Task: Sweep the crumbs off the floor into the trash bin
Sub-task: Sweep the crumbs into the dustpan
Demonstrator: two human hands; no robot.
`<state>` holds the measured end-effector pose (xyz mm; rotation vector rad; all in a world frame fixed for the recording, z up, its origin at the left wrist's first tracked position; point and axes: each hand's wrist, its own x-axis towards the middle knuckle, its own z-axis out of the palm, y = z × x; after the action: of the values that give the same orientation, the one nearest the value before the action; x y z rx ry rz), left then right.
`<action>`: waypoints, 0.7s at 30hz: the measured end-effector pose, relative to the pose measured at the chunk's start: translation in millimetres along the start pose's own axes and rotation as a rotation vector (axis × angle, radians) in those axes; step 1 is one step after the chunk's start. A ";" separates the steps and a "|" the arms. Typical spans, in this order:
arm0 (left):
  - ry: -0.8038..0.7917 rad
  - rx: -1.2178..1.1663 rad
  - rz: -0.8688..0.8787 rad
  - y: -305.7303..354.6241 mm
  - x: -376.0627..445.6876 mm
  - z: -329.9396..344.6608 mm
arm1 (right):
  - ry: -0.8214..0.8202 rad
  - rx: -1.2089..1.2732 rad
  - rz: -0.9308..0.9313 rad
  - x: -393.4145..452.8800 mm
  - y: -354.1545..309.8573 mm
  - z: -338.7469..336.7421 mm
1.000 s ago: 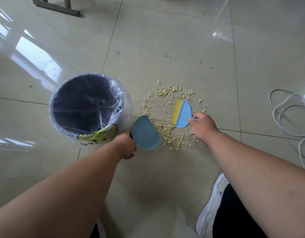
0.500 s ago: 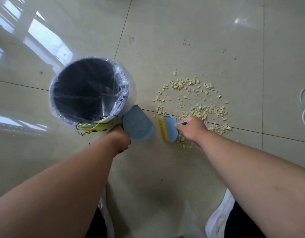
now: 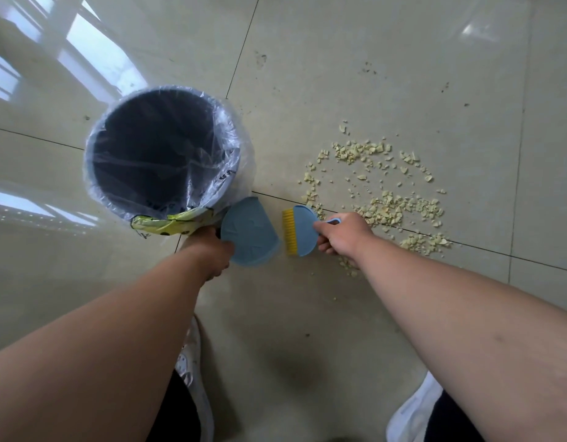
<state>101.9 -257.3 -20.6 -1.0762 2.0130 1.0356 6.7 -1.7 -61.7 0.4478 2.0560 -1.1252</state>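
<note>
The right hand (image 3: 343,236) grips the brush (image 3: 299,231) and has dragged it up to the dustpan (image 3: 248,232) – gripped by the left hand (image 3: 212,253) beside the trash bin (image 3: 167,199) – but most crumbs (image 3: 397,208) still lie behind on the floor (image 3: 371,74).

Handle of small blue plastic dustpan (image 3: 248,232) hidden inside left hand (image 3: 212,253); fingers curled under, mostly out of sight. Handle of blue hand brush with yellow bristles (image 3: 299,230) largely covered by right hand (image 3: 343,236). Some pale yellow crumbs (image 3: 390,208) concealed behind right hand and forearm. Base of grey round trash bin with clear plastic liner (image 3: 231,145) not visible. White shoes (image 3: 196,378) partly hidden under forearms, one cut by bottom edge.
</note>
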 end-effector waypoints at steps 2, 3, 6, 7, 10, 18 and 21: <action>-0.003 0.013 -0.010 -3.3 3.8 0.6 | -0.009 0.021 0.006 4.0 0.1 4.1; -0.005 0.011 -0.018 -4.3 5.3 1.4 | -0.013 0.035 0.006 6.0 -0.9 6.2; -0.009 -0.009 -0.040 -2.8 6.2 2.6 | -0.008 0.039 0.002 13.1 -4.2 13.2; -0.011 -0.018 -0.046 -1.1 6.9 2.9 | 0.006 0.027 -0.001 16.0 -4.6 15.0; -0.034 -0.001 -0.059 7.5 6.7 4.8 | 0.048 0.016 -0.002 21.3 -2.1 13.9; 0.019 0.127 -0.043 25.1 13.1 22.1 | 0.106 0.040 0.035 23.3 13.8 -21.3; 0.004 0.149 -0.037 32.1 13.5 28.7 | 0.134 0.064 0.056 22.8 19.6 -36.5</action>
<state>72.1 -226.4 -34.6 -1.0335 2.0307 0.8498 -12.7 38.5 -77.4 0.6239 2.1131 -1.1581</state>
